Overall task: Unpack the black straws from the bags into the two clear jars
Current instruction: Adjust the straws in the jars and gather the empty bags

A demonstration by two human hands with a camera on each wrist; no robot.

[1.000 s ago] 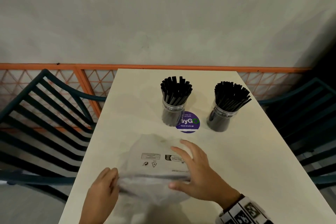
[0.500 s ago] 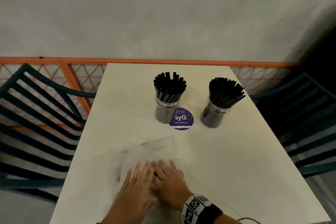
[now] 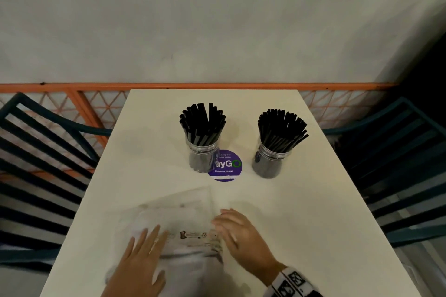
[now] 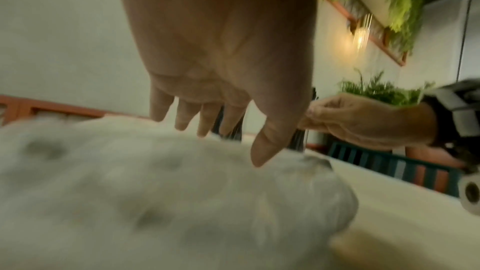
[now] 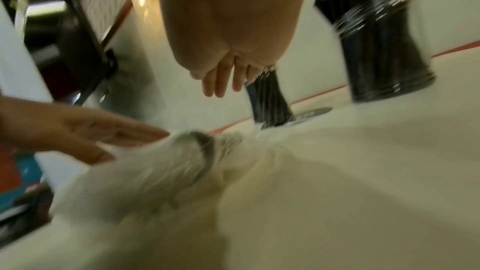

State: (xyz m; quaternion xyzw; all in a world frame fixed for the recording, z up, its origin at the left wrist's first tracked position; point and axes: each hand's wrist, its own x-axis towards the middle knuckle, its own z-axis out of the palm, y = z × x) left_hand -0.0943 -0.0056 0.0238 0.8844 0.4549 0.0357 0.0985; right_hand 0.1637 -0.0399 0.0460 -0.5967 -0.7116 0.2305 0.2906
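Two clear jars stand at the table's far half, the left jar [image 3: 203, 152] and the right jar [image 3: 270, 157], each packed with upright black straws [image 3: 201, 123]. Flattened clear plastic bags [image 3: 183, 219] lie near the front edge, and I see no straws in them. My left hand [image 3: 144, 248] lies flat on the bags' left part with straight fingers. My right hand [image 3: 231, 229] is at their right edge, fingers extended and relaxed, holding nothing. The blurred wrist views show the left hand [image 4: 221, 69] over the bags [image 4: 155, 192] and the right hand [image 5: 223, 48] near both jars [image 5: 384, 59].
A round purple sticker [image 3: 225, 166] is on the white table [image 3: 301, 212] between the jars. Dark slatted chairs stand at the left [image 3: 36, 164] and the right [image 3: 398, 164]. An orange railing [image 3: 193, 85] and a grey wall close off the far edge.
Half a second ago both hands pressed side by side on the bags. Now they have spread apart, the left toward the left and the right toward the right edge.
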